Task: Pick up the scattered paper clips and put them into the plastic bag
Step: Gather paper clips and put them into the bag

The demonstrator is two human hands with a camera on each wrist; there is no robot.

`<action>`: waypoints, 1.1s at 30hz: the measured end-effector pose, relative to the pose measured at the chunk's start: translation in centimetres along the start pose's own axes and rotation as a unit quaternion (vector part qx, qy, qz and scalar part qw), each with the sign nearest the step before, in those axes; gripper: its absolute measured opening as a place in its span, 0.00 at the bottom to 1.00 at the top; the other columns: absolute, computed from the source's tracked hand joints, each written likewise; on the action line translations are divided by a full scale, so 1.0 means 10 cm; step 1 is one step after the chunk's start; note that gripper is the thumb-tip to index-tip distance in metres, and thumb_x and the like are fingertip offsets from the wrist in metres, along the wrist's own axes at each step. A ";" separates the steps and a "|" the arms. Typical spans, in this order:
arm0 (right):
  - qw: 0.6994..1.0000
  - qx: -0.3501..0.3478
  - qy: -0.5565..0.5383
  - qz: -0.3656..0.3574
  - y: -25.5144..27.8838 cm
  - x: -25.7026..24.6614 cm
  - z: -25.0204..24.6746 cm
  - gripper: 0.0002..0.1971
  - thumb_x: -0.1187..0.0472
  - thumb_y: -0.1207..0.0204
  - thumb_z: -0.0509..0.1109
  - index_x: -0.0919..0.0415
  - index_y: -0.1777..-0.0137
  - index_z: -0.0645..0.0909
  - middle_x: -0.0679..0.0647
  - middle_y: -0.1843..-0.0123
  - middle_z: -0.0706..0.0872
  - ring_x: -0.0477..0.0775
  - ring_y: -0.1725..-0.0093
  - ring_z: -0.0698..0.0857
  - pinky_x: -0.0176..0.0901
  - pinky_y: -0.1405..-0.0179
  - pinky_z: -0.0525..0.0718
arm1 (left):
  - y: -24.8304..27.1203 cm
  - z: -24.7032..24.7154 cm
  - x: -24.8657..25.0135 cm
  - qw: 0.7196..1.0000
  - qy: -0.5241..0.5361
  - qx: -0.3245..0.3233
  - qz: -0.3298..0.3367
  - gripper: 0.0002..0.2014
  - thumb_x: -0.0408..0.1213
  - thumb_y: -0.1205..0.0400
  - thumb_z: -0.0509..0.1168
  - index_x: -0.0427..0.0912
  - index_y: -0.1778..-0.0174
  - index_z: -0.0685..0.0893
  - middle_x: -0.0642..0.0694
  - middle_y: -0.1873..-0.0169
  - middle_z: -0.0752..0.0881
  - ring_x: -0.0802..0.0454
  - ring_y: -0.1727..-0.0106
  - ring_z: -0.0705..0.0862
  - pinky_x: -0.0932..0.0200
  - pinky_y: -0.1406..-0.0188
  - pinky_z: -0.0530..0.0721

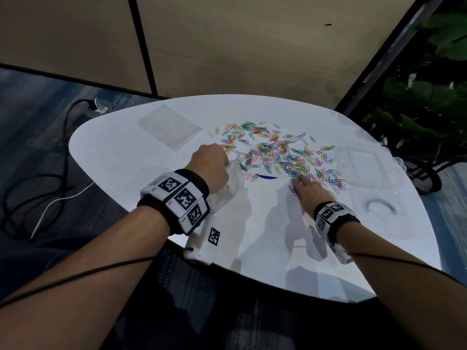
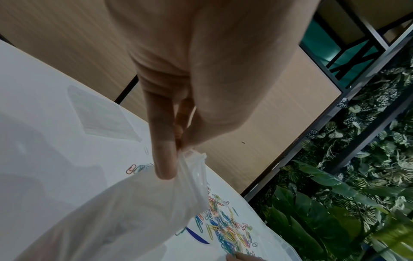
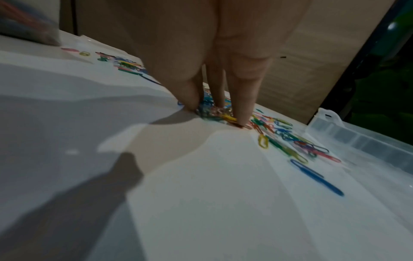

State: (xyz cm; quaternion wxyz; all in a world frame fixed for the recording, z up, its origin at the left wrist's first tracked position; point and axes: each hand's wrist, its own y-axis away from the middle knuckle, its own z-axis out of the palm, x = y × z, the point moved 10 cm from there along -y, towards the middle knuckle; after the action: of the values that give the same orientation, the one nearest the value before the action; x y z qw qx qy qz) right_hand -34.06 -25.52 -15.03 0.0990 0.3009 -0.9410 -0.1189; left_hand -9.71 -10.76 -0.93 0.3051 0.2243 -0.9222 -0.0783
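Observation:
Many coloured paper clips [image 1: 278,152] lie scattered over the far middle of the white table [image 1: 121,162]. My left hand [image 1: 212,162] pinches the rim of a clear plastic bag [image 1: 233,183] just left of the pile; in the left wrist view the bag [image 2: 134,211] hangs from that hand [image 2: 178,150] above the clips [image 2: 228,229]. My right hand [image 1: 307,188] reaches into the near edge of the pile. In the right wrist view, that hand [image 3: 214,109] has thumb and fingertips [image 3: 241,120] down on the table, closed round a small clump of clips [image 3: 212,113].
A flat stack of clear bags [image 1: 169,127] lies at the table's far left. A clear plastic box [image 1: 366,168] [image 3: 357,141] sits at the right edge, beside the clips. A thin blue strip [image 1: 267,177] lies between my hands. Green plants [image 1: 429,109] stand to the right, and cables [image 1: 38,185] run across the floor on the left.

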 end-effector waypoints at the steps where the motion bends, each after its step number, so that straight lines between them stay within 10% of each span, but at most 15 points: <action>1: 1.000 0.022 0.000 -0.013 -0.02 -0.05 -0.06 0.20 0.67 0.23 0.68 0.61 0.31 0.77 0.61 0.32 0.78 0.64 0.43 0.84 0.51 0.47 0.86 | 0.00 0.00 -0.01 1.000 0.001 0.000 -0.004 0.12 0.22 0.25 0.68 0.36 0.50 0.93 0.38 0.47 0.92 0.39 0.44 0.89 0.55 0.52 0.86; 4: 0.999 0.045 -0.015 0.015 -0.03 -0.07 -0.23 0.06 0.69 0.23 0.66 0.65 0.52 0.85 0.60 0.52 0.83 0.60 0.57 0.85 0.42 0.60 0.81 | 0.00 -0.01 0.00 1.000 0.008 0.000 -0.003 0.15 0.21 0.25 0.68 0.36 0.47 0.93 0.38 0.48 0.92 0.39 0.44 0.89 0.57 0.52 0.85; 10: 0.957 0.028 -0.233 0.171 0.02 0.40 -0.39 0.07 0.67 0.29 0.72 0.61 0.58 0.93 0.56 0.58 0.93 0.59 0.54 0.91 0.42 0.49 0.89 | 0.03 -0.01 0.02 1.000 0.012 -0.001 -0.005 0.15 0.22 0.24 0.67 0.37 0.45 0.93 0.37 0.46 0.91 0.39 0.42 0.89 0.56 0.48 0.86; 13: 0.848 0.024 -0.472 0.240 0.08 0.58 -0.33 0.05 0.64 0.33 0.81 0.59 0.57 0.92 0.54 0.61 0.93 0.53 0.58 0.91 0.47 0.45 0.89 | 0.02 0.00 0.01 1.000 0.015 -0.011 -0.006 0.15 0.22 0.25 0.66 0.36 0.46 0.93 0.37 0.50 0.92 0.39 0.45 0.90 0.52 0.46 0.90; 17: 0.589 -0.035 -0.784 0.193 0.10 -0.02 -0.53 0.14 0.72 0.29 0.78 0.75 0.45 0.85 0.66 0.51 0.91 0.58 0.50 0.92 0.39 0.54 0.90 | 0.03 0.01 0.04 1.000 0.015 -0.017 -0.006 0.15 0.21 0.24 0.64 0.34 0.47 0.92 0.35 0.53 0.92 0.38 0.47 0.91 0.50 0.45 0.91; 20: 0.539 -0.132 -0.828 0.085 0.21 -0.78 -0.88 0.14 0.73 0.25 0.72 0.77 0.40 0.81 0.61 0.49 0.89 0.53 0.48 0.90 0.34 0.50 0.88 | 0.04 0.04 0.06 1.000 0.014 -0.024 -0.002 0.13 0.21 0.24 0.62 0.41 0.54 0.88 0.33 0.54 0.93 0.38 0.47 0.92 0.45 0.42 0.91; 24: 0.567 -0.164 -0.807 0.041 0.37 -1.36 -1.04 0.08 0.77 0.24 0.69 0.79 0.46 0.83 0.64 0.52 0.89 0.54 0.54 0.91 0.36 0.53 0.89 | 0.05 0.06 0.04 0.999 0.035 -0.014 -0.004 0.13 0.22 0.25 0.64 0.36 0.51 0.91 0.33 0.56 0.92 0.36 0.49 0.92 0.45 0.44 0.91; 29: 0.678 -0.073 -0.728 0.075 0.38 -1.42 -0.98 0.10 0.82 0.27 0.68 0.80 0.47 0.85 0.71 0.54 0.88 0.53 0.69 0.90 0.38 0.60 0.91 | 0.07 0.11 0.07 0.998 0.055 -0.022 0.012 0.10 0.25 0.23 0.65 0.40 0.53 0.90 0.35 0.52 0.92 0.37 0.48 0.91 0.46 0.42 0.90; 33: 0.841 0.001 -0.541 0.005 0.39 -1.47 -1.19 0.06 0.70 0.26 0.73 0.64 0.57 0.91 0.60 0.65 0.91 0.46 0.72 0.85 0.37 0.61 0.90 | 0.06 0.08 0.07 0.998 0.061 -0.021 0.013 0.14 0.26 0.23 0.65 0.40 0.50 0.94 0.37 0.52 0.92 0.38 0.48 0.91 0.47 0.43 0.90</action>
State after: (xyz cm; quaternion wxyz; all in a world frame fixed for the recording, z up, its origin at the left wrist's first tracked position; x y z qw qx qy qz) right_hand -21.32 -15.73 -4.32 -0.4253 0.1839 -0.8467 -0.2616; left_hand -10.87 -10.51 -1.05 0.3664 0.2097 -0.9030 -0.0801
